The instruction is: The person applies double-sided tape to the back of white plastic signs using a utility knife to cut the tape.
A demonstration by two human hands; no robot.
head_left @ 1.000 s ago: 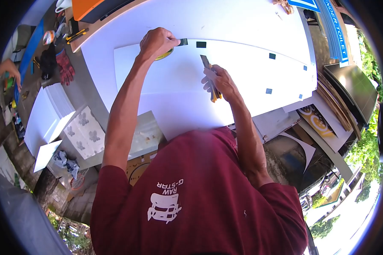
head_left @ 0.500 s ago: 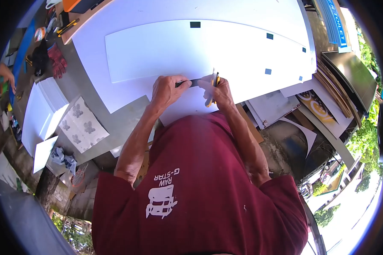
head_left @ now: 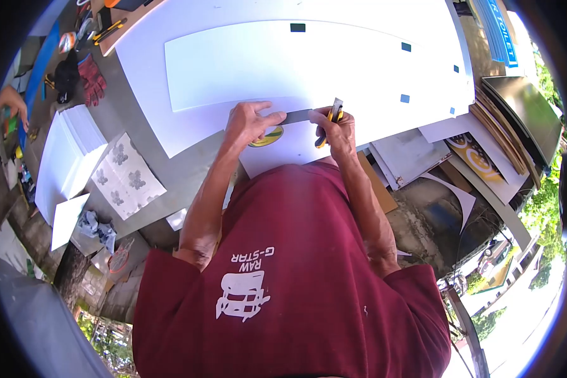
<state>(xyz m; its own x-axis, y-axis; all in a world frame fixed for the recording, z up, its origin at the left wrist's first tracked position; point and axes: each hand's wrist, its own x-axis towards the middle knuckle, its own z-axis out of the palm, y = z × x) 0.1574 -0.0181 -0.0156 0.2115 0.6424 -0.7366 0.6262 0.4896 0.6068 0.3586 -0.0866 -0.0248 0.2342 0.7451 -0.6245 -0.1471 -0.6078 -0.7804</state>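
Note:
My right hand is closed around a yellow-and-black utility knife, its blade end pointing up and away from me. Its thumb and fingertips also meet the right end of a short dark strip. At the strip's left end lies the thumb of my left hand; the index finger is stretched out apart from it. Under that hand, a yellow-and-green oval print shows partly on a white sheet. Beyond both hands is a long white panel with several small dark rectangles on it.
To the left are a stack of white sheets, a flower-patterned sheet and a red glove. Another person's hand shows at the far left. Boards and printed panels lean on the right.
My left thumb and index finger have parted, uncovering the oval print and more of the strip. The knife in my right hand has tilted to the right. The whole view has shifted slightly.

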